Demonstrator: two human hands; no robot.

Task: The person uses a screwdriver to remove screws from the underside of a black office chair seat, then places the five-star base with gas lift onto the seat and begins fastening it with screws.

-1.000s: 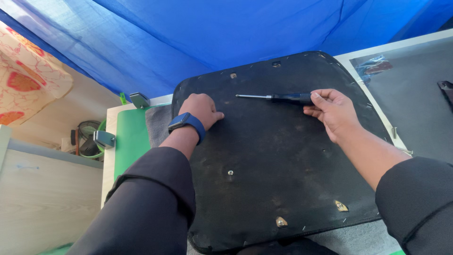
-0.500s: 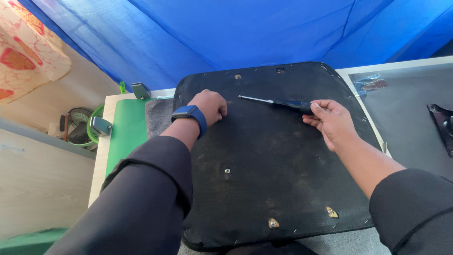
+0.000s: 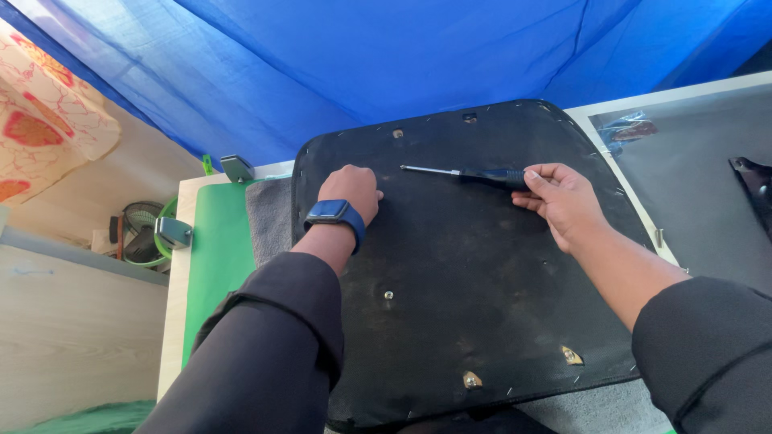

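Observation:
A large black fabric-covered panel (image 3: 482, 281) with staples along its rim lies flat on the workbench. My left hand (image 3: 351, 189), with a blue watch on the wrist, rests fist-like on the panel's upper left part. My right hand (image 3: 559, 201) grips the dark handle of a screwdriver (image 3: 462, 172) that lies across the panel, its thin shaft pointing left toward my left hand. A small screw head (image 3: 388, 295) and two torn spots with metal showing (image 3: 471, 379) sit on the panel's near half.
A green mat (image 3: 213, 265) and grey felt (image 3: 269, 221) lie under the panel's left side. Metal clamps (image 3: 173, 231) grip the bench's left edge. Blue tarp (image 3: 386, 56) hangs behind. A grey sheet (image 3: 700, 185) and a dark part (image 3: 756, 181) lie at right. A small fan (image 3: 141, 233) stands at left.
The view has shifted a little, so the panel sits higher and more centred. My right hand has closed around the screwdriver's handle. My left hand stays on the panel.

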